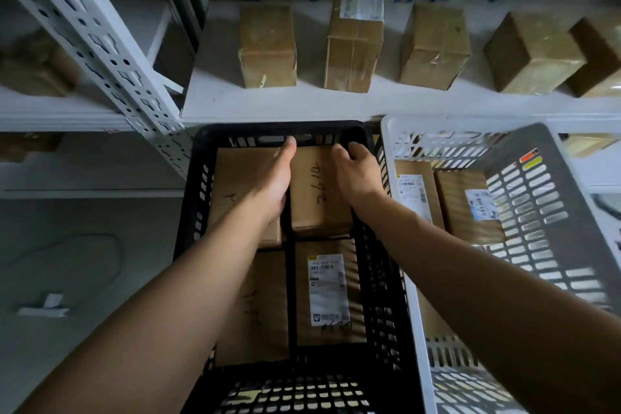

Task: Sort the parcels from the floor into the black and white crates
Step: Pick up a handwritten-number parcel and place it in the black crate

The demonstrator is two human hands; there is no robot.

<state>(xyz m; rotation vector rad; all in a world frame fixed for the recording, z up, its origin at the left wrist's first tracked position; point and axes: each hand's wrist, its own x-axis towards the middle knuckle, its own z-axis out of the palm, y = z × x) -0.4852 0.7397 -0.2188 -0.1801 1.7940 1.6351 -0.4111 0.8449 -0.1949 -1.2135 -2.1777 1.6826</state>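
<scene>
A brown parcel (319,191) with handwritten numbers lies at the far right inside the black crate (198,178). My left hand (274,178) lies along its left edge, thumb stretched toward the far corner and fingers tucked down the side out of sight. My right hand (356,171) grips its far right corner with curled fingers. Three other brown parcels lie in this crate, one with a white label (327,289). The white crate (537,198) stands tilted to the right and holds two labelled parcels (416,191).
A white shelf (336,101) just beyond the crates carries several brown boxes (267,47). A perforated white shelf post (100,44) rises at the left. Bare grey floor (84,262) with a cable lies to the left.
</scene>
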